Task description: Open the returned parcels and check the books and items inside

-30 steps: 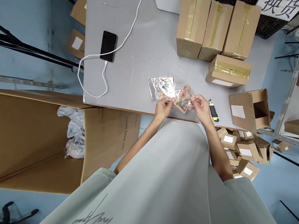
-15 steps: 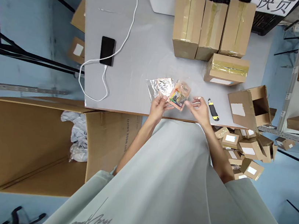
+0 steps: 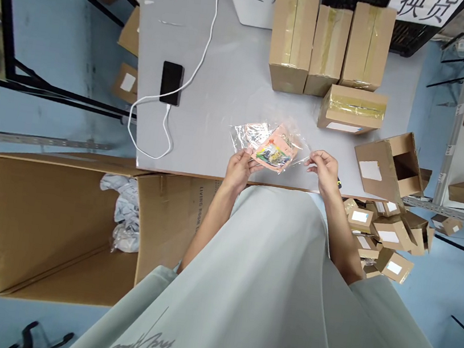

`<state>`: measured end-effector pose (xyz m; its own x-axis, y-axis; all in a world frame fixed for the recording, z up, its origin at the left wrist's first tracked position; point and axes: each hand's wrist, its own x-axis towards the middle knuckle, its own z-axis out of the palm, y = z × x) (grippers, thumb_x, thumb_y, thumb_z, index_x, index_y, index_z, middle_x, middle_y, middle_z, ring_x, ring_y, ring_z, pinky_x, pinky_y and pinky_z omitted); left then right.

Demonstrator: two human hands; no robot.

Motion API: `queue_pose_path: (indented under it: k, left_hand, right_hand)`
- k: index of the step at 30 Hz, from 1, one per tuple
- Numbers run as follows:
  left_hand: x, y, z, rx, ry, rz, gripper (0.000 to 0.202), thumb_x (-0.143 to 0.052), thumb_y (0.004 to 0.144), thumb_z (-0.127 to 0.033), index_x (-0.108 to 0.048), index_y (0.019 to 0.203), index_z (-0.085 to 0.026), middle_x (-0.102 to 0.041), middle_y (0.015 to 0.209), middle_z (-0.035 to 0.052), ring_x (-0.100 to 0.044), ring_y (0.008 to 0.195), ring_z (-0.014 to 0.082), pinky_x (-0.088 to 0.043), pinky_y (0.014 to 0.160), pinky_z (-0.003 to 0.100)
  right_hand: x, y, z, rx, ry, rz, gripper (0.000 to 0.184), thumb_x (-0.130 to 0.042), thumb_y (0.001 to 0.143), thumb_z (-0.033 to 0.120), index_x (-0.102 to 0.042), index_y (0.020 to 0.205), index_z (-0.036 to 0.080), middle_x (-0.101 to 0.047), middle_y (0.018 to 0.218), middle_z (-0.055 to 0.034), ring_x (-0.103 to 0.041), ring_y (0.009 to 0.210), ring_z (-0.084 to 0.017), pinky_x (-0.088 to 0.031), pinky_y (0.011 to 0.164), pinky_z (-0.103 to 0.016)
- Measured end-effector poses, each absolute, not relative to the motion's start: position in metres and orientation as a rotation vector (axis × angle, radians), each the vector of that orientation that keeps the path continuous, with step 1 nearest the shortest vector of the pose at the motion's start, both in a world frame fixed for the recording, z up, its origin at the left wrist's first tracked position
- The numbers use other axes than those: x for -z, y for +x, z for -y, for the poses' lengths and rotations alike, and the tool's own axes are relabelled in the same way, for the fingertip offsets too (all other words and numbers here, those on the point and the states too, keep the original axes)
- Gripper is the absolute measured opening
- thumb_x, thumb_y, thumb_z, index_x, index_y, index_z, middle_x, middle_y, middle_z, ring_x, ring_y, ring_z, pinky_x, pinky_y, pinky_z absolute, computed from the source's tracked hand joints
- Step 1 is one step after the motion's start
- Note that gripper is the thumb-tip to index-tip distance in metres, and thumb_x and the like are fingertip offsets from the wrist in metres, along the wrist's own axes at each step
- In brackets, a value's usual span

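Above the table's front edge I hold clear plastic packets with pinkish-orange contents. The nearer packet [image 3: 276,152] has a colourful printed picture on it. Beside it on the left lies a second shiny clear packet [image 3: 251,134], partly overlapped. My left hand [image 3: 240,169] grips the packets at their lower left, thumb on top. My right hand [image 3: 321,166] pinches the outstretched right edge of the nearer packet's clear film between thumb and fingers. A yellow-and-black utility knife [image 3: 339,183] lies on the table, mostly hidden behind my right hand.
Taped cartons [image 3: 292,38] stand at the back of the table [image 3: 219,80]; an open small box [image 3: 382,163] is at the right edge. A phone [image 3: 171,82] with a white cable lies left. A large open carton [image 3: 56,224] stands below left, and small boxes [image 3: 389,236] are piled below right.
My right hand has moved right, drawing the clear film out sideways and covering most of the knife. The packet's printed picture now shows more fully. The view has shifted slightly.
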<state>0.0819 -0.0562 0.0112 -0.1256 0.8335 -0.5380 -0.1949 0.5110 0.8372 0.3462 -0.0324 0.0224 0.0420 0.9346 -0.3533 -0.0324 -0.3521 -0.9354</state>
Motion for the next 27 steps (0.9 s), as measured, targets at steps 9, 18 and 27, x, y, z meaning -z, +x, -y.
queue_pose_path:
  k: [9, 18, 27]
  left_hand:
    - [-0.003, 0.065, 0.049, -1.127, 0.478, -1.403, 0.040, -0.083, 0.092, -0.060, -0.069, 0.094, -0.022, -0.088, 0.114, 0.0125, -0.083, 0.124, 0.0327, -0.070, 0.106, 0.045]
    - [-0.004, 0.036, 0.052, -1.029, 0.468, -1.354, 0.038, -0.082, 0.088, -0.059, -0.073, 0.093, -0.022, -0.088, 0.105, 0.0117, -0.084, 0.121, 0.0367, -0.071, 0.104, 0.051]
    - [0.011, 0.032, 0.037, -0.838, 0.376, -1.450, 0.033, -0.073, 0.086, -0.055, -0.071, 0.090, -0.022, -0.085, 0.093, 0.0128, -0.085, 0.109, 0.0402, -0.073, 0.098, 0.055]
  right_hand:
    - [-0.051, 0.378, 0.027, -1.272, -1.412, 0.838, 0.041, -0.073, 0.096, 0.062, -0.055, 0.081, 0.027, -0.060, 0.078, -0.0003, -0.073, 0.079, -0.019, -0.064, 0.064, -0.028]
    - [-0.059, 0.402, 0.020, -1.584, -1.329, 0.924, 0.040, -0.085, 0.087, 0.060, -0.062, 0.091, 0.028, -0.068, 0.091, -0.0019, -0.078, 0.087, -0.022, -0.066, 0.063, -0.031]
    - [-0.031, 0.414, 0.004, -1.603, -1.455, 1.083, 0.028, -0.090, 0.080, 0.045, -0.078, 0.093, 0.023, -0.080, 0.097, -0.0028, -0.079, 0.089, -0.020, -0.066, 0.069, -0.030]
